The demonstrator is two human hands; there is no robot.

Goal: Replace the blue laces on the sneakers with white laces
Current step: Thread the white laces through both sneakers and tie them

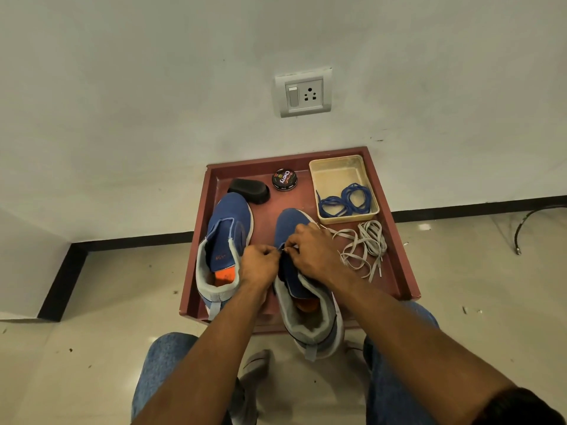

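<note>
Blue sneakers (pixel 228 237) with grey collars and orange inside; blue laces (pixel 346 200) in a cream box (pixel 329 167); white laces (pixel 365 246) on a red-brown tray (pixel 399 246); black tin (pixel 285 178) with red and white letters; black brush (pixel 249 190); white wall (pixel 153 87) with a grey socket (pixel 303 92); shiny cream floor (pixel 92 348) with a black strip (pixel 129 240) along the wall; blue jeans (pixel 162 363).

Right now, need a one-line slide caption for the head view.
Both hands, left hand and right hand, thread a white lace into the right sneaker; blue laces lie in the cream tray.
</note>
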